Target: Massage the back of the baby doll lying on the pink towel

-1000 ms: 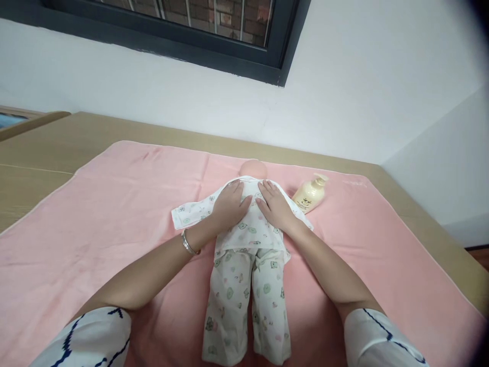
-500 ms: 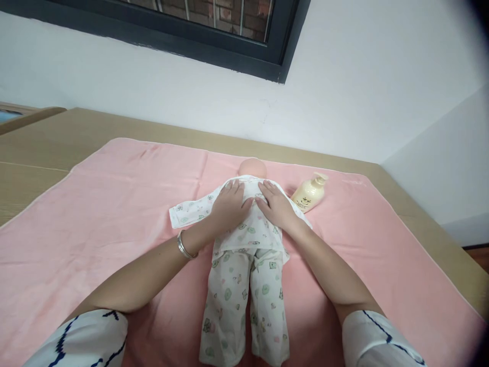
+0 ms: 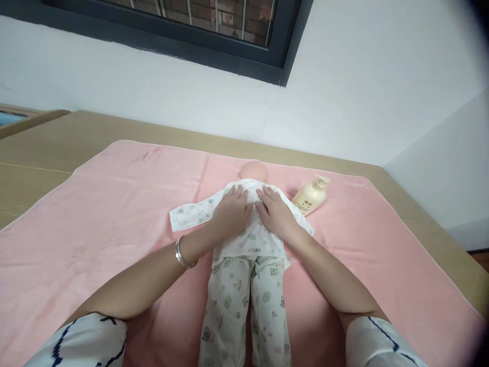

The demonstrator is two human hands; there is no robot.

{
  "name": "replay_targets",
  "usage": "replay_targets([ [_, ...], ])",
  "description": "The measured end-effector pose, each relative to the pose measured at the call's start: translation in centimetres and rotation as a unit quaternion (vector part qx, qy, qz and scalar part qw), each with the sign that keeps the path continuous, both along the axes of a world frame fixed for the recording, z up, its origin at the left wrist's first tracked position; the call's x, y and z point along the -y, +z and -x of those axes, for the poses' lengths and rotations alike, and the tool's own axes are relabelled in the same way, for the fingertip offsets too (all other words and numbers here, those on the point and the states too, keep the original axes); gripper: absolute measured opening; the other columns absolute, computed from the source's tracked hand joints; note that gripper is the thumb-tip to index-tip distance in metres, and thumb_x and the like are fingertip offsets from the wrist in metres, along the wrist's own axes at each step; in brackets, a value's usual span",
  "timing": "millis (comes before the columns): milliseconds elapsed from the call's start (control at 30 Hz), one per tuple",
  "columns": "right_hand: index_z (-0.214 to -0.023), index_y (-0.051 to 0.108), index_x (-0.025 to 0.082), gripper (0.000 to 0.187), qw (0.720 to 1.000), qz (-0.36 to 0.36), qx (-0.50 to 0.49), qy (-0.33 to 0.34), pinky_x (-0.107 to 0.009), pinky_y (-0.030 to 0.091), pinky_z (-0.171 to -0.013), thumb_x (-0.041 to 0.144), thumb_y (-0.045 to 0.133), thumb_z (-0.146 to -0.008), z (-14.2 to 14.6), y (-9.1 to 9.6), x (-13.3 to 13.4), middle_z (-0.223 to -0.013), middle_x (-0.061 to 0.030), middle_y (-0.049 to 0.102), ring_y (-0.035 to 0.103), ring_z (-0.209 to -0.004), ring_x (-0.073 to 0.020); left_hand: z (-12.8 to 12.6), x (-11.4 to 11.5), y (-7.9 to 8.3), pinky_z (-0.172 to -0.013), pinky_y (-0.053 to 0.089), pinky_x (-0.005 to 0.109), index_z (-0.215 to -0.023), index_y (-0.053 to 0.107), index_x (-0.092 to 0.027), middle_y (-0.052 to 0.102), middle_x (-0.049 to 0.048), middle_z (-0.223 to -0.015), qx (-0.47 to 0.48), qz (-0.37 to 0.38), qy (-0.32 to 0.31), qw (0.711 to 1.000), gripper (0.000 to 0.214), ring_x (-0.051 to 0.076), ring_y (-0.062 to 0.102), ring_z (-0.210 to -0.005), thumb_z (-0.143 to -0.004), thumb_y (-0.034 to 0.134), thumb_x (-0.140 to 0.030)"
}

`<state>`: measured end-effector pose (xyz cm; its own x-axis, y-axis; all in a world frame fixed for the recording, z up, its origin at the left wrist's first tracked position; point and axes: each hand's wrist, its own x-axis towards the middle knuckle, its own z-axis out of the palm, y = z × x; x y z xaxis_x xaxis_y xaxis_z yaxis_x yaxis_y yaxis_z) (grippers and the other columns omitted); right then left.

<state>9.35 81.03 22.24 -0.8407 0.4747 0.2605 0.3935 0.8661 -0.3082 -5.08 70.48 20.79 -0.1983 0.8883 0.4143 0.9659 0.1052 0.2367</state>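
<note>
A baby doll [image 3: 253,172] lies on a pink mat [image 3: 126,204], its bare head pointing away from me. It wears a white printed top [image 3: 250,245] and matching trousers [image 3: 229,306]. My left hand [image 3: 232,210] rests flat on the left side of the top's upper part, fingers stretched out. On the right side lies my right hand [image 3: 275,210], palm down with fingers extended. Both thumbs come close together at the middle. Neither hand grips anything. One sleeve [image 3: 191,215] spreads out to the left; the other is partly hidden behind my right hand and forearm.
A cream pump bottle [image 3: 311,196] lies tilted on the mat, right of the doll's shoulder. Wooden tabletop [image 3: 95,125] borders the mat. Behind it rise a white wall [image 3: 229,112] and a dark window frame [image 3: 267,63]. A wooden edge [image 3: 34,122] shows at far left.
My hands have shifted slightly on the doll's top, with the left fingers and thumb drawn a little closer to the middle. The view has tilted slightly; the doll and bottle stay in place.
</note>
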Motion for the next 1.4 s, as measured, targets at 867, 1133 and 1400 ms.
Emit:
replay_targets([
  [867,-0.149,0.043,0.009,0.054,0.999,0.028,-0.036,-0.009,-0.054,0.016,-0.123,0.036,0.036,-0.102,0.7,-1.2,-1.4,-0.156,-0.0151,0.035,0.025,-0.149,-0.0299,-0.1,-1.2,-1.3,-0.117,0.031,0.059,-0.139,0.047,0.000,0.047,0.0248,-0.147,0.029,-0.036,0.038,0.998,0.054,0.040,0.036,-0.142,-0.098,0.039,-0.034],
  [1133,-0.149,0.043,0.009,0.055,0.999,0.016,-0.038,-0.005,-0.054,0.016,-0.122,0.036,0.035,-0.102,0.6,-1.3,-1.2,-0.155,-0.0162,0.037,0.026,-0.148,-0.0303,-0.3,-1.2,-1.6,-0.118,0.029,0.057,-0.139,0.047,-0.001,0.048,0.0240,-0.146,0.023,-0.053,0.048,0.997,0.052,0.039,0.038,-0.142,-0.098,0.042,-0.033],
  [1400,-0.149,0.042,0.008,0.055,0.999,0.008,-0.036,-0.009,-0.055,0.017,-0.122,0.035,0.034,-0.103,0.6,-1.2,-1.1,-0.155,-0.0160,0.037,0.028,-0.147,-0.0307,-0.3,-1.2,-1.6,-0.118,0.030,0.056,-0.138,0.048,0.000,0.049,0.0235,-0.145,0.021,-0.060,0.049,0.997,0.052,0.039,0.039,-0.140,-0.097,0.042,-0.031],
])
